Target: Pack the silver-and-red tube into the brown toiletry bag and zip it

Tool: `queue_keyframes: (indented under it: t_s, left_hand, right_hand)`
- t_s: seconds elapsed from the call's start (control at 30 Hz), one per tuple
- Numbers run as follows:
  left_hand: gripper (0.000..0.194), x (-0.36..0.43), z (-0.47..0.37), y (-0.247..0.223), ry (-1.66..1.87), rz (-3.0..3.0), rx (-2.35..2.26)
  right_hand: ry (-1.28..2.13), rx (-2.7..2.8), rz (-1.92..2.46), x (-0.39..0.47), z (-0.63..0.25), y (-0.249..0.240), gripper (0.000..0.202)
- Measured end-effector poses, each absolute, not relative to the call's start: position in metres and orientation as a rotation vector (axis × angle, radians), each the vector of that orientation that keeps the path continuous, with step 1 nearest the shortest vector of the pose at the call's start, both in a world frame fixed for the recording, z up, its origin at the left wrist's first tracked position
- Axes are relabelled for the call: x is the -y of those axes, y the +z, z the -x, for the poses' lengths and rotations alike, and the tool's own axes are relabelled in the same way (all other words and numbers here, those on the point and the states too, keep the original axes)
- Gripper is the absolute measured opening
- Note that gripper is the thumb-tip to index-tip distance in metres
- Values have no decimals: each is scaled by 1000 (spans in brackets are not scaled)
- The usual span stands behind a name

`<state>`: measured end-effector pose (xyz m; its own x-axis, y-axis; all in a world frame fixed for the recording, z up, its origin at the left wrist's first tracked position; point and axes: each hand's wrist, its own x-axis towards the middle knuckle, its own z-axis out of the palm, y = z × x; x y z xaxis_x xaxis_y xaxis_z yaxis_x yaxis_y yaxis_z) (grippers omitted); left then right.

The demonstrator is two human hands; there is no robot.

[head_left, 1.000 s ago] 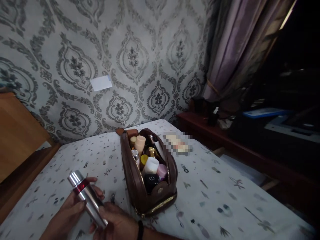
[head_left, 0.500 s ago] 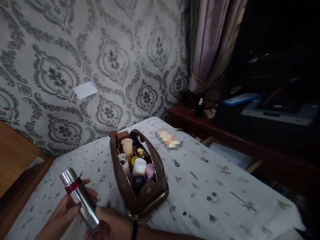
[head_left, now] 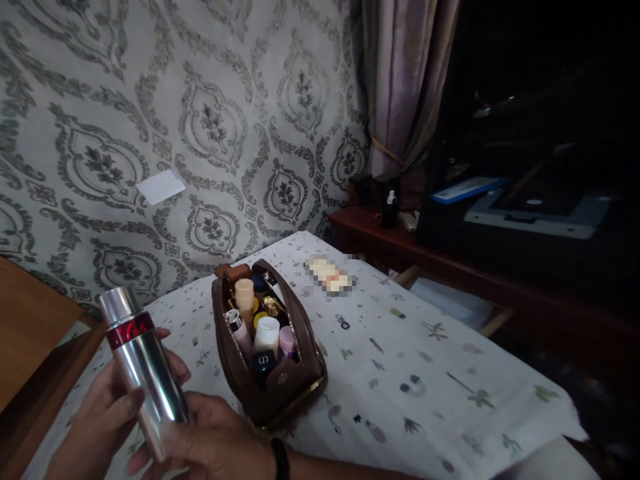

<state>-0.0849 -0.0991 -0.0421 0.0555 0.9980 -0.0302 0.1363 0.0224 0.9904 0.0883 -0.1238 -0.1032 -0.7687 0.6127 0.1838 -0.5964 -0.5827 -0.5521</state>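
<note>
A shiny silver cylindrical bottle [head_left: 156, 380] with a red band below its cap is held tilted at the lower left. My left hand [head_left: 103, 417] wraps round its side, fingers behind it and thumb in front. My right hand [head_left: 215, 433], a black band on its wrist, grips the bottle's lower end. Just right of the hands, a brown cosmetic bag [head_left: 295, 390] lies unzipped. Inside stand a white-capped bottle [head_left: 267, 331], a beige tube [head_left: 245, 297], a pink-capped container [head_left: 287, 340], a black-capped item [head_left: 263, 364] and several other cosmetics.
The bag rests on a white patterned cloth [head_left: 415, 340]. Beyond it lies a blurred, pixelated yellowish item [head_left: 330, 275]. At right are a dark red shelf [head_left: 373, 235] with a small dropper bottle [head_left: 390, 210], an open drawer [head_left: 453, 300] and a printer-like device [head_left: 530, 217].
Both hands have lifted the silver bottle closer to the camera and slightly left. The view has shifted a little to the right; the bag lies as before.
</note>
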Motion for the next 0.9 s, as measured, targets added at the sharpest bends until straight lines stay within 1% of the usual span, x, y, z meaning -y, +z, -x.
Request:
queue_keyframes:
  t_s: [0.13,0.17,0.23,0.33,0.37,0.47,0.53,0.63,0.9]
  left_hand:
    - [84,94,45,-39,1046,-1435,-1127]
    - [82,91,35,-39,1099,-1477,-1102]
    - [78,82,15,-37,1151,-1605,-1005]
    - [52,62,-7,-33,1181,-1974,-1188]
    - [47,55,-12,-32,1134,-2151,-1242]
    - [46,38,-20,-33,932,-2545,-1260]
    - [47,32,-22,-36,805,-2643,-1265]
    - [47,31,-21,-41,727,-2668,-1304]
    - [44,35,-22,-44,803,-2643,-1353]
  right_hand:
    - [2087,901,194,130,-130,-80,85]
    - [2036,913,230,131,-141,-78,83]
    - [1978,925,291,134,-164,-76,72]
    - [1785,972,476,136,-203,-74,54]
    - [1711,1001,530,135,-215,-73,50]
    - [1430,1053,714,130,-247,-72,38]
    - [1286,1097,797,126,-263,-72,38]
    - [1189,1141,883,123,-276,-72,40]
    - [1252,1206,952,118,-277,-73,45]
